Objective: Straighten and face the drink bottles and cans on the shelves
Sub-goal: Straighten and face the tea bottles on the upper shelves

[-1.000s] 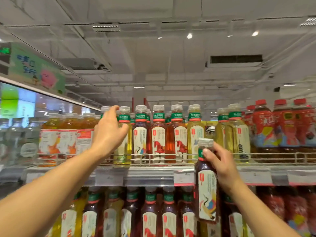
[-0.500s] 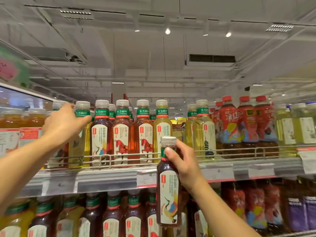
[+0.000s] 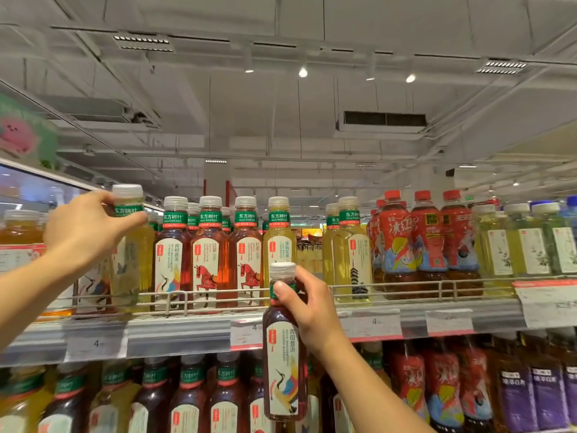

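Left hand: grips neck of yellow tea bottle, lifted a bit higher than its row, at left end of top shelf.
Right hand: fingers curl round neck of dark tea bottle, held upright in front of shelf edge, not on any shelf.
Top shelf row: brown & yellow tea bottles w/ green neck bands, labels face front, behind wire rail.
Right side: red iced tea bottles, then pale green ones.
Lower shelf: more tea bottles, purple-label bottles at far right.
Price tags: on shelf edge.
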`<action>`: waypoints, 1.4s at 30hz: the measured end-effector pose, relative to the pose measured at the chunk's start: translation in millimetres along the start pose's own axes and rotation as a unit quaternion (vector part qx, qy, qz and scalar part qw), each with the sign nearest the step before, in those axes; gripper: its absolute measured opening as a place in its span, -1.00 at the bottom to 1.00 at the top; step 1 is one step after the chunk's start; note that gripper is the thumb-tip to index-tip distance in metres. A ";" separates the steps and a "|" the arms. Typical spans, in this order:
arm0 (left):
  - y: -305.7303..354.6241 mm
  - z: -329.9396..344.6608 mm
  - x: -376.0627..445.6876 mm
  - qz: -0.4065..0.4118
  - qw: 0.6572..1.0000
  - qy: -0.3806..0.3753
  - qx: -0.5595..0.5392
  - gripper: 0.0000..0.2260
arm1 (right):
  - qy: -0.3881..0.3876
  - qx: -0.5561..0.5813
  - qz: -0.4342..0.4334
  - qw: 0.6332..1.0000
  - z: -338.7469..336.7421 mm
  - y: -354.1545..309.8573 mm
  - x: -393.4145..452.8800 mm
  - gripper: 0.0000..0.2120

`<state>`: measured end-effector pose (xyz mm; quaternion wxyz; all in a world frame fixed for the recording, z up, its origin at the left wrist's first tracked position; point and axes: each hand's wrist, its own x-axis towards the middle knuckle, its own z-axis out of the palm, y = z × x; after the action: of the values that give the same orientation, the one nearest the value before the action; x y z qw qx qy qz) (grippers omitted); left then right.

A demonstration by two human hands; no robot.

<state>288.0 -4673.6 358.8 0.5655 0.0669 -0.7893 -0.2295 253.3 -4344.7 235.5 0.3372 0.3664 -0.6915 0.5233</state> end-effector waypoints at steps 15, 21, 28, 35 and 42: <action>-27.8 -59.1 -81.2 0.113 0.988 -0.019 -0.105 -0.63 | 0.005 -0.066 -0.001 0.998 2.1 -5.1 1.6 -0.57; -67.5 -58.0 -119.4 0.062 0.986 -0.091 -0.122 -0.69 | -0.022 -0.094 0.032 0.995 4.9 -16.3 3.6 -0.64; -96.8 -45.5 -142.8 0.046 0.981 -0.154 -0.111 -0.74 | -0.127 -0.127 0.001 0.984 29.3 -55.3 12.6 -0.69; -114.1 -23.4 -155.4 0.069 0.980 -0.164 -0.086 -0.70 | -0.185 -0.122 -0.017 0.975 63.4 -93.2 41.2 -0.72; -122.9 -18.6 -161.5 0.099 0.980 -0.154 -0.075 -0.54 | -0.205 -0.096 -0.030 0.974 92.6 -124.0 75.0 -0.81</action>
<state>343.1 -4728.8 170.5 0.4606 -0.0904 -0.8502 -0.2385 314.5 -4468.9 337.5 0.2371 0.4526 -0.7816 0.3579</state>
